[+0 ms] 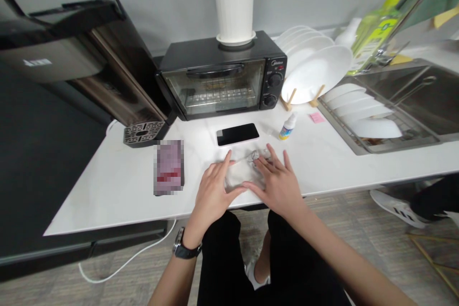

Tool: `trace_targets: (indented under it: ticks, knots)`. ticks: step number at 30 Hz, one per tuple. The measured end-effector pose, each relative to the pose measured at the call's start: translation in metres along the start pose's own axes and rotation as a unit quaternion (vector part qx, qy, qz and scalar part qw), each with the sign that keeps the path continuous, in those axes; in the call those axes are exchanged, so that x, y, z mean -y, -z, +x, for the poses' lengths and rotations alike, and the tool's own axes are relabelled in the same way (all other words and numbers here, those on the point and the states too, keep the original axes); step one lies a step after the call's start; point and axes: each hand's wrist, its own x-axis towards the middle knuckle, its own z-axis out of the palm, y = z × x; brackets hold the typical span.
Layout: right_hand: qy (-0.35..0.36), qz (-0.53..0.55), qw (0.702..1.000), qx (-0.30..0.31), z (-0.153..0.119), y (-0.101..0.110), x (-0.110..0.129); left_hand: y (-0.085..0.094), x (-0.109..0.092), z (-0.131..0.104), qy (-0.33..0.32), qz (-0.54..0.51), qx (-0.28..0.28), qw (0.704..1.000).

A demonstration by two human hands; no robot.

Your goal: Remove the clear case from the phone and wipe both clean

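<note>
A pale grey cloth-like piece (pixel 241 175), folded small with a crumpled far right corner, lies on the white counter near its front edge. My left hand (pixel 212 187) rests along its left side, fingers stretched and thumb reaching across the near edge. On the right side, my right hand (pixel 281 185) has its fingers spread, with fingertips touching the crumpled corner and the thumb at the near edge. Both thumb tips nearly meet. Just beyond lies a phone (pixel 237 134), dark screen up. A small white spray bottle (pixel 287 127) with a yellow base stands to its right.
A black toaster oven (pixel 218 81) stands behind, topped by a white cup (pixel 234 5). At left are a drinks machine (pixel 118 71) and a blurred-out purple item (pixel 169 167). White plates (pixel 315 74) on a rack, a pink note (pixel 317 117) and a sink (pixel 358 146) are to the right.
</note>
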Motion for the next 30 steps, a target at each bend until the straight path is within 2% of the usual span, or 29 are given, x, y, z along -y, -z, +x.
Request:
trace_targets:
  ticks: [3,6,8,11,14,17,22,25,30]
  knots:
    - [0.071,0.076,0.994,0.038,0.004,-0.012,0.027,0.001,0.003,-0.001,-0.007,-0.01,0.005,1.0]
    - [0.114,0.112,0.985,0.063,-0.004,-0.006,0.036,0.001,0.003,-0.002,-0.005,-0.007,0.007,1.0]
    - [0.106,0.096,0.988,0.066,-0.013,0.005,0.027,0.001,0.001,-0.002,-0.002,-0.006,0.004,1.0]
    - [0.069,0.029,0.995,0.059,-0.021,0.024,-0.001,0.0,-0.002,-0.002,0.002,-0.009,-0.002,1.0]
    - [0.029,-0.047,0.998,0.027,-0.019,0.03,-0.022,-0.001,-0.003,-0.001,0.001,-0.007,-0.005,1.0]
    - [0.024,-0.052,0.998,0.012,-0.009,0.017,-0.016,-0.001,-0.002,0.0,-0.009,-0.002,0.0,1.0]
    - [0.096,0.073,0.991,0.054,0.001,-0.012,0.024,0.0,-0.001,0.001,-0.006,0.004,0.004,1.0]
    - [0.128,0.11,0.981,0.096,-0.004,-0.006,0.029,0.0,-0.002,0.0,-0.005,-0.004,0.0,1.0]
    - [0.09,0.044,0.99,0.094,-0.021,0.026,-0.006,0.0,-0.004,-0.001,0.004,-0.001,-0.009,1.0]
